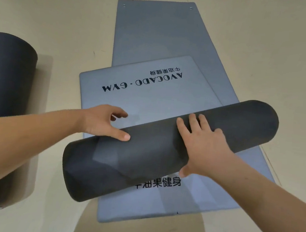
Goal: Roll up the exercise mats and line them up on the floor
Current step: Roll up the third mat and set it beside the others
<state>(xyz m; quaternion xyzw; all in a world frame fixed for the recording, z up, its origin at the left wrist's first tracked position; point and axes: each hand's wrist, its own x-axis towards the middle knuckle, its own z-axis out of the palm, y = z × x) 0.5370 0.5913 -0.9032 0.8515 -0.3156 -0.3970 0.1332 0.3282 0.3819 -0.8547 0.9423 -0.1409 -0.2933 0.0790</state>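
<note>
Nearest the camera, a flat exercise mat point(215, 194) is lying on the beige floor point(264, 42), its pale grey-blue top facing up and black Chinese characters showing at the near end. It is serving as a bed for the work above it.

Lying across it at a slant is the half-rolled mat point(154, 152) - a fat, soft-looking foam cylinder with rounded ends, showing its darker charcoal, matte underside. The right hand point(201, 143) is pressing down on the roll's crown with fingers straight and spread, the thumb dropping over the near side. Judging by this, the palm is pinning the coil so the springy foam is not loosening. The left hand point(100, 121) is resting open at the roll's other half, thumb laid flat on the foam and fingers loosely curved above the unrolled part, gripping nothing.

Just beyond the hands, the unrolled tail point(150, 97) of this mat is lying flat and smooth, printed "AVOCADO·GYM" upside down to the viewer - the length left to wind.

At the left, well apart, a finished roll point(4, 104) is sitting on the floor, probably the start of the line.

Farthest off, the lower mat is stretching away, two small eyelets point(191, 8) marking its far corners.
</note>
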